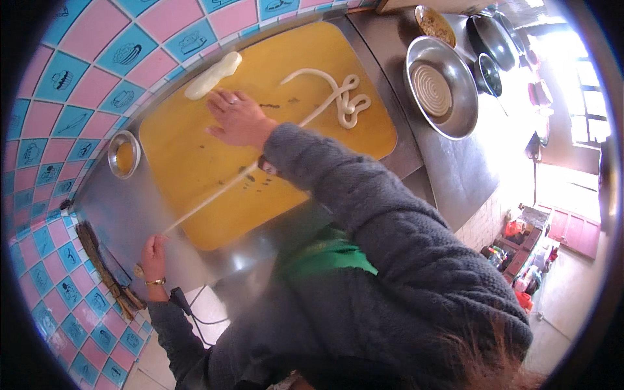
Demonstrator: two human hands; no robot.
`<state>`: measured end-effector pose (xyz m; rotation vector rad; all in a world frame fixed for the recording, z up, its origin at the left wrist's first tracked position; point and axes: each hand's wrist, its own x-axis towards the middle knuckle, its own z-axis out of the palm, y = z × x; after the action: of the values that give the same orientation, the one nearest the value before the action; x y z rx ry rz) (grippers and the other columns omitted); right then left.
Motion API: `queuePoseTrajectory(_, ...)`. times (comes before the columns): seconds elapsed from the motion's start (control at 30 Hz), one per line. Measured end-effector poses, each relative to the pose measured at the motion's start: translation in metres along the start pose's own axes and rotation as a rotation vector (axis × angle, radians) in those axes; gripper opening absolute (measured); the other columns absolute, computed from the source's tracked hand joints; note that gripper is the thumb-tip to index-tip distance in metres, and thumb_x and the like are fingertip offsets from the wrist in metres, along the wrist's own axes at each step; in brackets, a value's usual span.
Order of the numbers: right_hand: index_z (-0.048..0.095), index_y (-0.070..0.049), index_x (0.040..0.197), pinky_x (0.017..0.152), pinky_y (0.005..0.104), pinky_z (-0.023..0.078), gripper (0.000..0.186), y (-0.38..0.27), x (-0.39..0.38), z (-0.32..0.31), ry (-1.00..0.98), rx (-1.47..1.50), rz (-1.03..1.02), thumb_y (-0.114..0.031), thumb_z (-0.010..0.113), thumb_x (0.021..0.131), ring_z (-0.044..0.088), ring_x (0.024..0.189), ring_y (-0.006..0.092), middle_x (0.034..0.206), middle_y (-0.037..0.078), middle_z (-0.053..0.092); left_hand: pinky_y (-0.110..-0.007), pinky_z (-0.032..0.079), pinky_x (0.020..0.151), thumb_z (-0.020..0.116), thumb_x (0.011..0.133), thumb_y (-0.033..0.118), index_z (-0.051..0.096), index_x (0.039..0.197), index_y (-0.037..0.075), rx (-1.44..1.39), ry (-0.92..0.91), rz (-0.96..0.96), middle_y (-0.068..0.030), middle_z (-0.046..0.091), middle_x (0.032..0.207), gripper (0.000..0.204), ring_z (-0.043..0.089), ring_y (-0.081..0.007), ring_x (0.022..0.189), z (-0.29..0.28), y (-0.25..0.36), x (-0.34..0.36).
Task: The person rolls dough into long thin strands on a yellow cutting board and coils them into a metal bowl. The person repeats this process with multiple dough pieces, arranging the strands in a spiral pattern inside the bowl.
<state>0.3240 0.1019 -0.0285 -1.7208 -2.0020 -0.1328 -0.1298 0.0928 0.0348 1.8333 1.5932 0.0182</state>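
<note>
A long thin dough strand [204, 201] stretches diagonally across an oily yellow board [170, 153], continuing into loose loops of dough [351, 117] at its right. My left hand [154, 257] pinches the strand's lower end beside the board's left edge. My right hand [236, 114] is over the upper middle of the board with fingers spread, near a pale oblong dough piece [213, 76]; my sleeve hides part of the strand, and whether that hand touches the board is unclear.
A small bowl of yellow liquid [124, 156] sits left of the board. A steel bowl holding coiled dough [441, 88] stands right, with other bowls [489, 42] behind. A tiled wall [97, 36] borders the worktop. Bundled sticks [107, 266] lie lower left; a cluttered shelf [523, 244] is far right.
</note>
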Motion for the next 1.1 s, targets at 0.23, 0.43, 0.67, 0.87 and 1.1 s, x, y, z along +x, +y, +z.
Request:
queuePoseTrajectory(0.23, 0.043, -0.004, 0.151, 0.118, 0.0477, 0.031, 0.072, -0.022, -0.158, -0.095, -0.372, 0.024, -0.056, -0.046, 0.057, 0.094, 0.037, 0.146, 0.0318, 0.159, 0.014, 0.040, -0.035, 0.050, 0.081, 0.051, 0.106, 0.027, 0.063, 0.103, 0.002, 0.044, 0.202, 0.063, -0.0106, 0.071, 0.095, 0.028, 0.066, -0.0229, 0.088, -0.030, -0.070, -0.028)
queuePoseTrajectory(0.43, 0.050, -0.006, 0.146, 0.117, 0.0482, 0.033, 0.062, 0.028, -0.019, -0.042, -0.137, -0.030, 0.030, -0.043, 0.055, 0.096, 0.041, 0.142, 0.0332, 0.153, 0.016, 0.046, -0.037, 0.051, 0.085, 0.050, 0.106, 0.022, 0.062, 0.109, 0.000, 0.217, 0.167, -0.039, -0.0155, 0.071, 0.105, 0.025, 0.068, -0.0264, 0.097, -0.093, -0.098, -0.048)
queuePoseTrajectory(0.67, 0.048, -0.001, 0.146, 0.119, 0.0503, 0.030, 0.069, 0.028, -0.131, -0.081, -0.165, -0.076, 0.246, -0.045, 0.058, 0.095, 0.033, 0.149, 0.0374, 0.157, 0.023, 0.038, -0.043, 0.050, 0.086, 0.047, 0.108, 0.028, 0.063, 0.122, 0.002, 0.352, 0.434, 0.014, -0.0213, 0.069, 0.106, 0.033, 0.066, -0.0376, 0.096, -0.139, -0.183, -0.060)
queuePoseTrajectory(0.87, 0.047, 0.000, 0.146, 0.120, 0.0469, 0.029, 0.067, 0.049, -0.052, -0.067, -0.167, -0.017, 0.155, -0.046, 0.055, 0.097, 0.035, 0.146, 0.0358, 0.155, 0.022, 0.041, -0.045, 0.050, 0.085, 0.046, 0.109, 0.030, 0.061, 0.126, 0.001, 0.393, 0.445, -0.089, -0.0221, 0.068, 0.107, 0.036, 0.065, -0.0410, 0.097, -0.149, -0.190, -0.069)
queuePoseTrajectory(1.1, 0.047, -0.002, 0.147, 0.121, 0.0493, 0.027, 0.069, 0.023, -0.103, -0.071, -0.184, -0.002, 0.142, -0.048, 0.054, 0.096, 0.034, 0.147, 0.0357, 0.155, 0.020, 0.041, -0.045, 0.050, 0.088, 0.047, 0.108, 0.031, 0.061, 0.126, 0.001, 0.484, 0.629, 0.001, -0.0224, 0.068, 0.111, 0.037, 0.064, -0.0422, 0.102, -0.167, -0.198, -0.076)
